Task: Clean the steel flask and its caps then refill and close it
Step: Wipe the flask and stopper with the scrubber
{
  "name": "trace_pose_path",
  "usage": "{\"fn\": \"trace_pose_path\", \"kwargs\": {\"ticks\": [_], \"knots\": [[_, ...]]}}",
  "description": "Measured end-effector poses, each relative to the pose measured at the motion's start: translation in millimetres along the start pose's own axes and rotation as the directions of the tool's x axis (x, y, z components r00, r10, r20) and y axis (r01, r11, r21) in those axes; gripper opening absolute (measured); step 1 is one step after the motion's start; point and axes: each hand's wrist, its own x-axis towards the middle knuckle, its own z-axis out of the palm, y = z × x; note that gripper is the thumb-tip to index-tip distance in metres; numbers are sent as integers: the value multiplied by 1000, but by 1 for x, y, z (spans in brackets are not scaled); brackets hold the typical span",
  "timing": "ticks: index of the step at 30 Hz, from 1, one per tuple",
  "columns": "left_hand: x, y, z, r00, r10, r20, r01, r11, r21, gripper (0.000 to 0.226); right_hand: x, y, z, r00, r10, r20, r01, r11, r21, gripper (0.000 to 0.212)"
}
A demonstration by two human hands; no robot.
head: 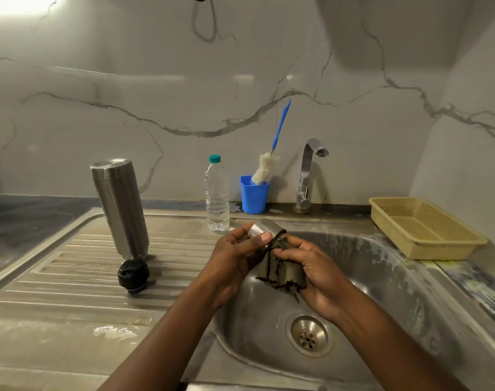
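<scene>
The steel flask (pixel 118 207) stands upside down on the ribbed drainboard (pixel 57 280), mouth down. Its black inner cap (pixel 133 275) lies just in front of it. Over the sink basin (pixel 381 277), my left hand (pixel 235 258) grips the steel outer cap (pixel 264 228), thumb pressed on its side. My right hand (pixel 311 266) holds a dark olive cloth (pixel 281 270) with frayed edges against the cap's open end. Part of the cap is hidden by the cloth and my fingers.
A clear water bottle (pixel 217 194) with a teal lid stands behind my hands. A blue cup (pixel 254 197) holds a blue-handled bottle brush (pixel 266 167). The tap (pixel 308 173) is off. A yellow plastic basket (pixel 422 227) sits at the right. The drain (pixel 309 335) lies below.
</scene>
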Motion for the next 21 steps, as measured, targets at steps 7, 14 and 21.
{"fn": "trace_pose_path", "kwargs": {"ticks": [7, 14, 21], "knots": [[1, -7, 3, 987, 66, -145, -34, 976, 214, 40, 3, 9, -7, 895, -435, 101, 268, 342, -901, 31], [-3, -3, -2, 998, 53, -39, -44, 979, 201, 23, 0, 3, 0, 999, -52, 2, 51, 966, -254, 28], [4, 0, -2, 995, 70, -70, -63, 994, 90, 49, 0, -1, -2, 998, 13, 59, -25, 980, 196, 36]]}}
